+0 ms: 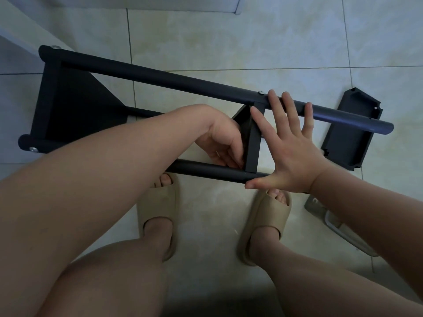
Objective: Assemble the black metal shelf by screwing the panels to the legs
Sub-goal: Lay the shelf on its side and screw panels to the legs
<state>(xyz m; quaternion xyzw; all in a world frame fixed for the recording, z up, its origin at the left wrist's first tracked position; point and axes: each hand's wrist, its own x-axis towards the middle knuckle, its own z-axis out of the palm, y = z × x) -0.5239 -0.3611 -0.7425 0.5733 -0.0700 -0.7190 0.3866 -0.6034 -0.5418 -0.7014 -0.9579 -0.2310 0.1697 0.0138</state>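
The black metal shelf lies on its side on the tiled floor. Its far leg (160, 76) and near leg (206, 171) run left to right. One black panel (68, 106) is fixed at the left end, with silver screws showing at both corners. A second panel (253, 143) stands between the legs near the middle. My left hand (225, 145) reaches inside the frame, its fingers curled against this panel where it meets the near leg; what they pinch is hidden. My right hand (288, 147) is spread flat, fingers on the far leg, thumb by the near leg.
A loose black panel (352, 133) lies on the floor at the right, beyond the leg ends. A silver metal tool or bracket (332, 223) lies by my right forearm. My feet in beige slippers (158, 209) stand just under the near leg. A white wall runs along the upper left.
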